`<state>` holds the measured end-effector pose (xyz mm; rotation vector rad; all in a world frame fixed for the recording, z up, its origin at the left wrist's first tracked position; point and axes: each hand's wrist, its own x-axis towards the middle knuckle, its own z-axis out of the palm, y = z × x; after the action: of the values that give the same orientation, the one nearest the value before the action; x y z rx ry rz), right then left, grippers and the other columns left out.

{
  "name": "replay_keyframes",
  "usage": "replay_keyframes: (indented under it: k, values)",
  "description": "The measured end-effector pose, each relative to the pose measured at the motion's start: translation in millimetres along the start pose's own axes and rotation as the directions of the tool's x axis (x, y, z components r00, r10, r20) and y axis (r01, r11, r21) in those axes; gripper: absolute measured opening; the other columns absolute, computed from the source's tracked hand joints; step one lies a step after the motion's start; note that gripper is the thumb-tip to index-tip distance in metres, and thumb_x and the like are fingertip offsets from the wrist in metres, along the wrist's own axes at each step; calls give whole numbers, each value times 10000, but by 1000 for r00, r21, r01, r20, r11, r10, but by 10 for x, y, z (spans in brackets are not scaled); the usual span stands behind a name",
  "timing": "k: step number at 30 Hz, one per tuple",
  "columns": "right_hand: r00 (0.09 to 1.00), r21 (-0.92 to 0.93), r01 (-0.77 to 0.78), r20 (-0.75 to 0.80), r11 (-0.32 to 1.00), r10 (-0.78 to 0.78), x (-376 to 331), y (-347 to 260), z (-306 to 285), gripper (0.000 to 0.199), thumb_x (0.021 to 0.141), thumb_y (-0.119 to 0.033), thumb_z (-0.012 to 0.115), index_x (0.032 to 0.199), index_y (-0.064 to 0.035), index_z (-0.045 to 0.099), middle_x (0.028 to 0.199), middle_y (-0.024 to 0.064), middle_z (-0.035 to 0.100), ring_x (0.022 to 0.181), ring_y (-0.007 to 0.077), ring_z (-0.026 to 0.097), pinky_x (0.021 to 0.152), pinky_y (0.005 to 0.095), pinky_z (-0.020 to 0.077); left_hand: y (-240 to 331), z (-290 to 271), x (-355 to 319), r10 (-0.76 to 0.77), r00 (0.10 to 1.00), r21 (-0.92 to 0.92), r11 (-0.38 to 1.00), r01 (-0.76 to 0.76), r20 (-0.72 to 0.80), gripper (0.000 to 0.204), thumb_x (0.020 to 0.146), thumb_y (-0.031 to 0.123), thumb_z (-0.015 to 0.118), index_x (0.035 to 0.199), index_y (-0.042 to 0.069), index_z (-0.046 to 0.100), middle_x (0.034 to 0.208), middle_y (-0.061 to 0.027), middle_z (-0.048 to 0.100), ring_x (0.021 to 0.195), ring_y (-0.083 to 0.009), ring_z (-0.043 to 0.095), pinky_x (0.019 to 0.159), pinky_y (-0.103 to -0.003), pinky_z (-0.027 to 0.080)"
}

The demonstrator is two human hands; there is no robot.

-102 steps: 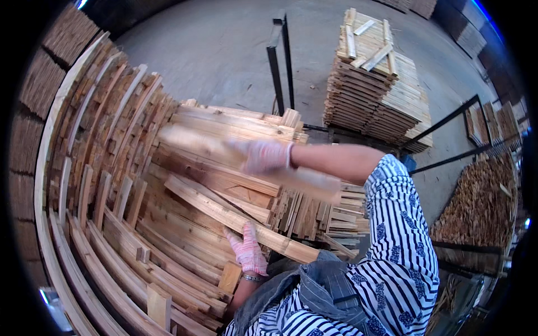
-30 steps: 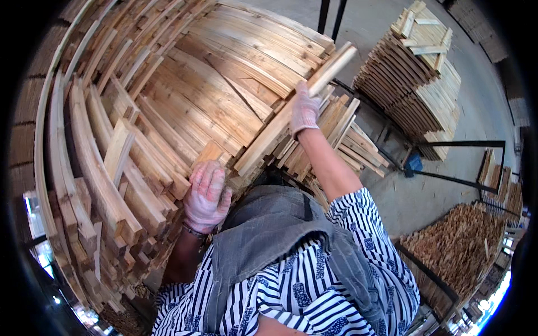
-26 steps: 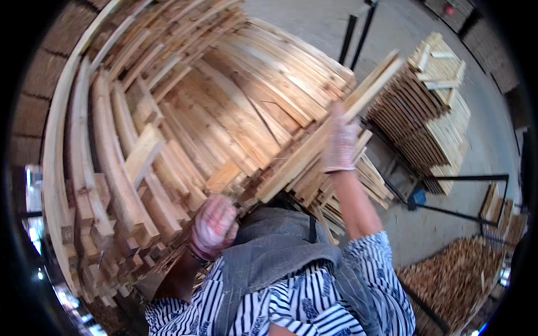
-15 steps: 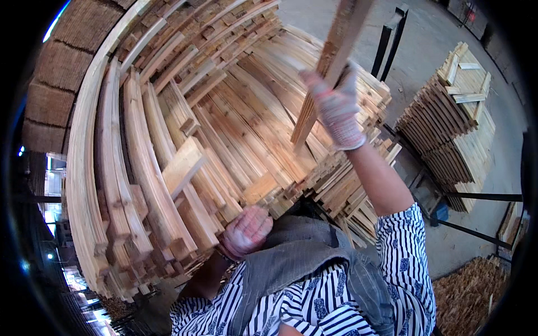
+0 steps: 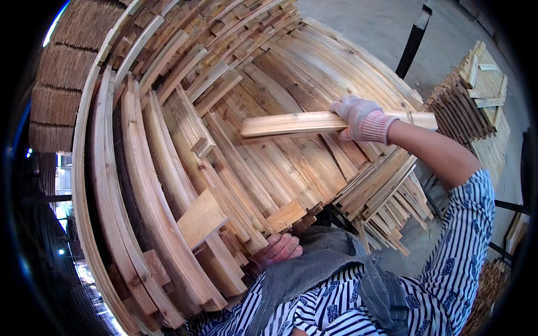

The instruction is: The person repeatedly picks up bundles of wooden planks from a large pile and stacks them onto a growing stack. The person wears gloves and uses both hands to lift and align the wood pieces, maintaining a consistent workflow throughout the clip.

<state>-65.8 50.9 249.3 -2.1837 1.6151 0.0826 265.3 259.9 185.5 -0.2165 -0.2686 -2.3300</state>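
Observation:
My right hand, in a pale knitted glove with a pink cuff, is wrapped round a wooden board. The board lies crosswise over a broad stack of planks and sticks out on both sides of the hand. My left hand, also gloved, is closed beside the near plank ends, close to my grey apron. Its palm is hidden, so what it holds, if anything, does not show. A short wood block sits just above this hand.
Long strips run along the left, with a pale offcut on them. Bundled slats jut out on the near right. Farther right stands another wood stack. A black post rises behind the planks.
The board has swung from steeply upright to nearly level across the planks, my right hand still on it and now farther right. My left hand stays closed at the near plank ends.

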Motion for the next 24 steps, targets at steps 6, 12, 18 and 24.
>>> replay_keyframes:
  k: [6,12,18,24]
  values:
    - [961,-74,170,235,983,-149,462,22,-49,591,744,-181,801,1280,-121,558,1083,169,682,1022,374,670,881,477,544,-122,-155,-9,119,993,-31,992,-119,20,393,1029,321,538,642,278,486,618,127,492,740,-55,492,766,-244,367]
    - [955,-123,293,-18,948,-297,1647,131,-175,477,877,-95,629,1336,-171,523,1028,157,689,984,386,678,831,492,547,-170,-161,-9,124,992,-61,990,-124,-4,396,1028,326,537,640,280,481,623,127,491,747,-57,494,772,-246,367]
    - [976,-333,216,45,918,-213,2535,-536,-368,410,890,-161,638,1297,-192,597,1037,157,691,1027,363,678,861,466,556,-198,-176,-38,154,987,-73,985,-156,-31,398,1027,332,537,637,282,476,628,128,489,754,-59,496,777,-248,367]
    - [991,-78,96,-91,992,-103,3004,-443,-316,342,927,-334,585,1213,-177,687,1127,155,707,1047,355,684,879,455,553,-206,-253,32,154,986,-91,983,-159,-55,401,1026,337,536,634,284,471,633,129,487,761,-61,497,782,-250,367]
